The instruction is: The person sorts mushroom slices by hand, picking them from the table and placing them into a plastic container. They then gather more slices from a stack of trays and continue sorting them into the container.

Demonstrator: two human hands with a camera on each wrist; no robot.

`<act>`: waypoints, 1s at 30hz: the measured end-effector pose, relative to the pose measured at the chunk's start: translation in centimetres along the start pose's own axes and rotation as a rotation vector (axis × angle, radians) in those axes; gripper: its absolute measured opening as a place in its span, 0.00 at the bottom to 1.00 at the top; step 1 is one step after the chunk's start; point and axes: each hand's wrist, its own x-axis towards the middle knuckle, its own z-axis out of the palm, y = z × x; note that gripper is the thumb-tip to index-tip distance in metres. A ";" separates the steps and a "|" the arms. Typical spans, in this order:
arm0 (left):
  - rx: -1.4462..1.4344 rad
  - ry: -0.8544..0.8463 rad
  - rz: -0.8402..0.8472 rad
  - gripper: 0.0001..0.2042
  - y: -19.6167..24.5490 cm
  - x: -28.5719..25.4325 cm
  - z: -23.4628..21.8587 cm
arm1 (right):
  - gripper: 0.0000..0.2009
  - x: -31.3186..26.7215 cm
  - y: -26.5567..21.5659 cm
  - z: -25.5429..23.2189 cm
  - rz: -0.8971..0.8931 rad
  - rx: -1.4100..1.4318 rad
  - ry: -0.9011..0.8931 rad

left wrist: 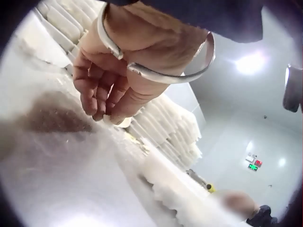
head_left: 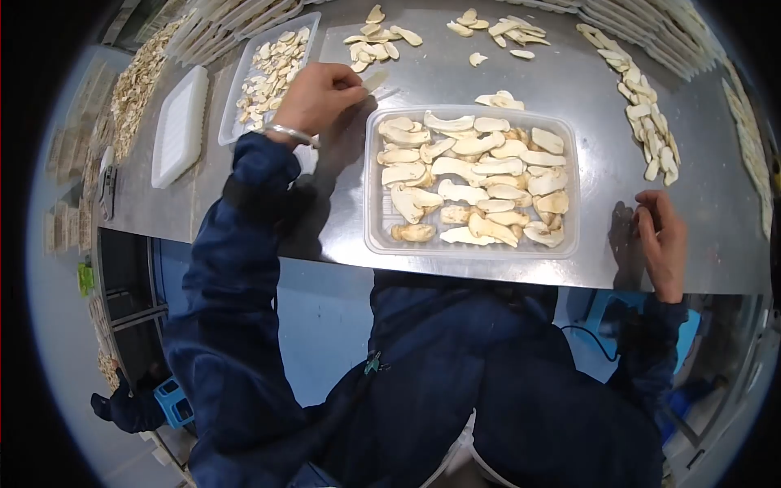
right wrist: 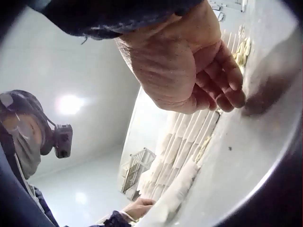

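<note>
Metal counter, bright room, stacked trays along the far side. Left hand over the counter, beyond the clear tray's far left corner; grip narrow, thumb and fingertips pinching a pale slice. Slice sticks out right of the fingertips, long axis slanting up-right in head view. Key relation, my read: filled tray lies right of that grip and nearer the body, so a short diagonal carry if the slice goes there. Left is the nearer hand; right hand well apart, near the counter's front edge, fingers loosely curled, nothing held. Tray's near rim close to front edge, little room there. Loose slices just beyond left hand. Bare metal right of tray up to the slice row.
</note>
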 end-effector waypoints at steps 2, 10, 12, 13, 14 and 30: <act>-0.080 -0.053 -0.024 0.11 2.8 -2.7 -2.0 | 0.06 -1.3 0.5 0.5 -0.045 -0.052 0.081; -0.258 -0.121 0.041 0.05 8.0 -11.4 -0.5 | 0.06 -2.0 0.8 3.5 -0.079 -0.141 0.293; -0.243 -0.083 0.074 0.06 7.7 -11.5 0.6 | 0.05 -1.6 0.8 3.7 -0.123 -0.147 0.303; -0.222 -0.065 0.097 0.06 7.5 -11.4 1.1 | 0.05 -1.5 0.9 3.7 -0.120 -0.137 0.304; -0.201 -0.047 0.121 0.06 7.4 -11.2 1.4 | 0.05 -1.4 0.9 3.7 -0.116 -0.128 0.306; 0.060 0.342 0.093 0.07 4.0 -5.7 -3.4 | 0.03 -1.1 0.8 3.5 -0.158 -0.064 0.308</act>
